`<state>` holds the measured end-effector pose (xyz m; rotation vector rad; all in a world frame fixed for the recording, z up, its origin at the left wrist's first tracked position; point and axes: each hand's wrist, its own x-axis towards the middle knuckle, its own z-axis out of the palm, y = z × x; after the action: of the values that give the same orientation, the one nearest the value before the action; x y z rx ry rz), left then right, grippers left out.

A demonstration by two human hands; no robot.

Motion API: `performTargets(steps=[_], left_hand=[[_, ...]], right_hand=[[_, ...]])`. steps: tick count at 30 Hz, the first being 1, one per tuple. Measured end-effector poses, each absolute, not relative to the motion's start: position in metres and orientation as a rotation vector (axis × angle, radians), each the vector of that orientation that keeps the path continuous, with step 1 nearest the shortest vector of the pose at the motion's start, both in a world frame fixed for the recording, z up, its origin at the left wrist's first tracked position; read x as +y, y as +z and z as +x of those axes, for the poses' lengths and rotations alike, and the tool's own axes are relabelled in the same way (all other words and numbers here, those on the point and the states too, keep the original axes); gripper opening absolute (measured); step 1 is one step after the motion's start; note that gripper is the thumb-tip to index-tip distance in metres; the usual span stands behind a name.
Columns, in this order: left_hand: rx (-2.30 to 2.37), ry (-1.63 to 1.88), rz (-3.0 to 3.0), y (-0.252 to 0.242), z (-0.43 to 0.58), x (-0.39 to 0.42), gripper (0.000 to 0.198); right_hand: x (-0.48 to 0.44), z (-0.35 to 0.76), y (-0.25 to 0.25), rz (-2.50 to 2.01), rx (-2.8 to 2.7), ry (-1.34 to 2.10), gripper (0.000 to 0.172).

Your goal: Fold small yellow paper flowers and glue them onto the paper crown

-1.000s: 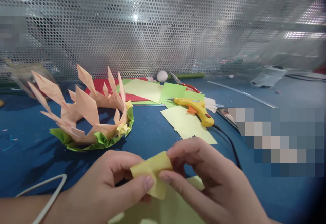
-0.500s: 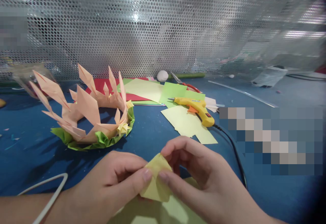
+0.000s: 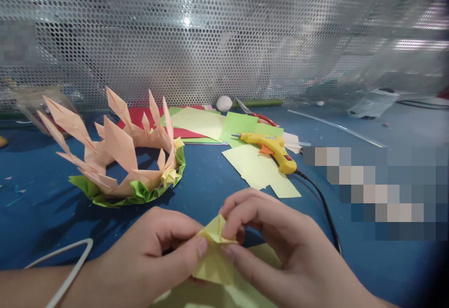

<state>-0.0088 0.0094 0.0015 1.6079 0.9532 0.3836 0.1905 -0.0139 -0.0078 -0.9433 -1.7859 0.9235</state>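
Observation:
Between my hands is a small folded piece of yellow paper [image 3: 214, 263], its upper part creased into a raised point. My left hand [image 3: 164, 247] pinches its left edge between thumb and fingers. My right hand [image 3: 277, 247] grips the right side, thumb low and fingers bent over the upper corner. Beneath both hands lies a larger yellow sheet [image 3: 196, 296], partly covered. Left of them stands a peach paper crown [image 3: 121, 149] with tall pointed pieces, green crinkled paper [image 3: 147, 196] round its base and small yellow paper flowers [image 3: 169, 177] on its right side.
A yellow glue gun [image 3: 270, 146] lies on paper pieces [image 3: 249, 168], its black cord [image 3: 324, 200] running down at right. Red-handled scissors [image 3: 263, 118] and a white ball [image 3: 224, 103] are behind. A white cable [image 3: 75, 266] crosses my left wrist. A perforated metal screen [image 3: 196, 32] backs the table.
The upper part of the yellow paper now shows a raised fold where it was flatter. My right fingers have curled further over its top corner, while my left hand has barely moved.

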Motion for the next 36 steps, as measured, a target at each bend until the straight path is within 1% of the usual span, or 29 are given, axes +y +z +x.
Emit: performTargets(steps=[2,4,6,10,15,18,23,25,27,30,34,36], left_hand=[[0.962,0.389,1.608,0.002,-0.010,0.009,0.034],[0.946,0.393,1.570,0.003,-0.010,0.009,0.034],[0.956,0.382,1.555,0.005,-0.010,0.009,0.035],[1.061,0.409,1.426,0.005,-0.011,0.008,0.031],[1.060,0.522,1.190,-0.004,-0.017,0.004,0.025],[1.044,0.569,1.128,-0.006,-0.019,0.003,0.026],[0.995,0.506,1.209,0.000,-0.017,0.006,0.031],[1.037,0.480,1.282,0.001,-0.016,0.008,0.031],[1.066,0.438,1.380,0.002,-0.015,0.009,0.031],[1.054,0.392,1.502,0.004,-0.013,0.010,0.034],[1.005,0.363,1.570,0.004,-0.013,0.009,0.039],[1.011,0.362,1.588,0.003,-0.012,0.008,0.038]], right_hand=[[-0.012,0.189,-0.008,-0.941,-1.755,0.977,0.018],[-0.010,0.189,-0.007,-0.916,-1.742,0.985,0.019],[-0.010,0.190,-0.006,-0.887,-1.746,0.968,0.022],[-0.012,0.195,-0.006,-0.873,-1.793,0.892,0.025],[-0.009,0.198,-0.004,-0.882,-1.888,0.899,0.022],[-0.008,0.197,-0.001,-0.817,-1.956,0.868,0.021],[-0.009,0.196,0.000,-0.751,-2.010,0.760,0.021],[-0.008,0.197,0.000,-0.738,-2.019,0.758,0.018],[-0.008,0.197,0.000,-0.760,-2.020,0.804,0.011],[-0.009,0.196,-0.001,-0.858,-1.967,0.916,0.006],[-0.011,0.192,-0.003,-0.991,-1.866,1.013,0.012],[-0.012,0.190,-0.004,-1.045,-1.817,1.067,0.012]])
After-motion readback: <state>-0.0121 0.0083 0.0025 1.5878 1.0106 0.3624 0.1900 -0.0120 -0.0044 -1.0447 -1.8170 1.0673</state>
